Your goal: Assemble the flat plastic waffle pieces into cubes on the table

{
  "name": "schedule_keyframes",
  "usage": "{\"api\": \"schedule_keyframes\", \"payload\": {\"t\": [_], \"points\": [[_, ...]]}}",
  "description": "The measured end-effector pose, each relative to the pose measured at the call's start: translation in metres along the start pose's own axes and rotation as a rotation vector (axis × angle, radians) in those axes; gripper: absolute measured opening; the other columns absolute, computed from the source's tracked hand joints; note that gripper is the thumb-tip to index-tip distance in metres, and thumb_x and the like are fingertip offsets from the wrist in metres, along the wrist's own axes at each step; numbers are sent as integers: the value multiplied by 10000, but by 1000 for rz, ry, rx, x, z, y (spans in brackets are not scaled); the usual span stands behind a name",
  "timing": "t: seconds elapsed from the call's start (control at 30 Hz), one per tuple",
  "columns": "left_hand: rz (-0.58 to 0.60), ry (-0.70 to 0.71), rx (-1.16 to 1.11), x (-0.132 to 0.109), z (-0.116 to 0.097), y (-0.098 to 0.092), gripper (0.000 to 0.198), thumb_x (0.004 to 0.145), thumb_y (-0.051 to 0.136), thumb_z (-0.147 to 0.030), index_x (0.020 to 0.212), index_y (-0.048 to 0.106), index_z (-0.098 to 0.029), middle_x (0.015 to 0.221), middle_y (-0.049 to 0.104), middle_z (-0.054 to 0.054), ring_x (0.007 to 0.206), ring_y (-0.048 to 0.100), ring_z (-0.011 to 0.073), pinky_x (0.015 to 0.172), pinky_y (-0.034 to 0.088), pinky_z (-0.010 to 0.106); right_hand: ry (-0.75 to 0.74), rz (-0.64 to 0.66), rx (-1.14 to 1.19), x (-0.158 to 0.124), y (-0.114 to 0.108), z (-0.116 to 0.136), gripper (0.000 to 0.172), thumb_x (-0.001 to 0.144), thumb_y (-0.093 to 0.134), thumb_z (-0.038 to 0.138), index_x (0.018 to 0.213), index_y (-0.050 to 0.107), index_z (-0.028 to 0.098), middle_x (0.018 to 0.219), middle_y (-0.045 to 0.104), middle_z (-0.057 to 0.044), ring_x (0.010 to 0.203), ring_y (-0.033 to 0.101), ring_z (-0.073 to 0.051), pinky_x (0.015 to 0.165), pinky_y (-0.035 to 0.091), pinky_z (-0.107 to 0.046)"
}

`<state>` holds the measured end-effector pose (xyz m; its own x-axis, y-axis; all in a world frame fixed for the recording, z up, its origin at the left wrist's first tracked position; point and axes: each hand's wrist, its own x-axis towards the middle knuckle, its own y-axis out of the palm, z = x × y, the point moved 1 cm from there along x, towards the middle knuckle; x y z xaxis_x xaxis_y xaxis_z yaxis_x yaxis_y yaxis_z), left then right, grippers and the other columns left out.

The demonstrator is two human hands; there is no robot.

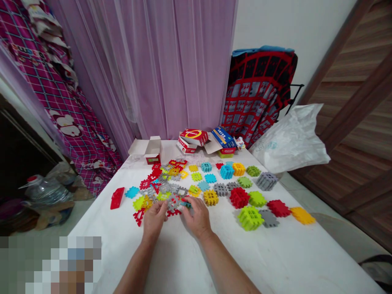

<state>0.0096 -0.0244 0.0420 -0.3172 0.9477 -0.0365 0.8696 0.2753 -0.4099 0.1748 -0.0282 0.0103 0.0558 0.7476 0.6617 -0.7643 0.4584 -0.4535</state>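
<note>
Many coloured interlocking waffle-shaped plastic blocks (239,197) lie spread over a white table (190,261). My left hand (154,218) and my right hand (197,218) meet near the middle of the table. Both pinch a small cluster of grey, red and teal pieces (177,204) held between them just above the tabletop. Flat loose pieces (159,183) in red, grey and yellow are piled right behind my fingers. Assembled cube blocks in green (250,217), red and yellow (210,197) sit to the right of my right hand.
Opened red and blue cardboard boxes (196,139) stand at the table's far edge, with a small open white box (153,150) to their left. A white plastic bag (290,141) rests at the right back corner. A red flat piece (117,198) lies at the left. Purple curtains hang behind.
</note>
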Motion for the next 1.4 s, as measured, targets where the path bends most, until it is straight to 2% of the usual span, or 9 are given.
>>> {"api": "schedule_keyframes", "payload": {"t": [0.13,0.4,0.6,0.77,1.07,1.23,1.4], "points": [[57,11,-47,-2,0,4,496,690,543,-640,800,713,-188,411,509,-54,414,515,145,451,349,240,-65,28,14,-1,0,4,313,809,618,246,1120,625,208,1097,688,-92,1039,615,-236,928,503,-396],[104,20,-62,-1,1,6,523,682,531,-661,831,709,-191,405,508,-60,388,502,141,434,347,244,-62,100,-57,-3,3,7,442,719,720,267,1141,611,189,1092,678,-99,1011,610,-248,898,508,-408],[151,48,-92,0,9,13,489,663,573,-646,848,680,-207,431,540,-66,376,514,135,425,361,242,-35,88,-95,-3,4,7,415,728,715,258,1125,617,188,1052,683,-92,992,613,-245,882,506,-394],[175,73,-122,0,10,12,488,680,576,-657,851,673,-211,431,541,-66,394,534,140,431,379,243,-25,99,-71,-3,6,4,406,755,670,204,1157,613,192,1110,688,-101,1023,620,-238,906,503,-385],[176,51,-179,4,9,9,553,668,594,-693,883,662,-188,417,514,-77,389,505,124,426,363,235,-168,208,-18,-3,6,5,451,797,655,188,1243,589,194,1185,682,-106,1058,630,-228,921,517,-387],[213,18,-235,7,14,11,511,617,654,-663,818,619,-195,422,521,-82,358,462,98,385,303,212,-174,163,-40,-4,7,2,433,821,571,117,1252,588,165,1256,647,-126,1121,602,-225,964,508,-395],[245,-32,-212,5,11,10,549,614,653,-633,941,598,-195,424,536,-90,322,429,95,352,235,192,-117,128,-84,-4,7,-1,366,850,531,127,1195,624,210,1104,703,-86,1006,639,-213,894,535,-369]]}}
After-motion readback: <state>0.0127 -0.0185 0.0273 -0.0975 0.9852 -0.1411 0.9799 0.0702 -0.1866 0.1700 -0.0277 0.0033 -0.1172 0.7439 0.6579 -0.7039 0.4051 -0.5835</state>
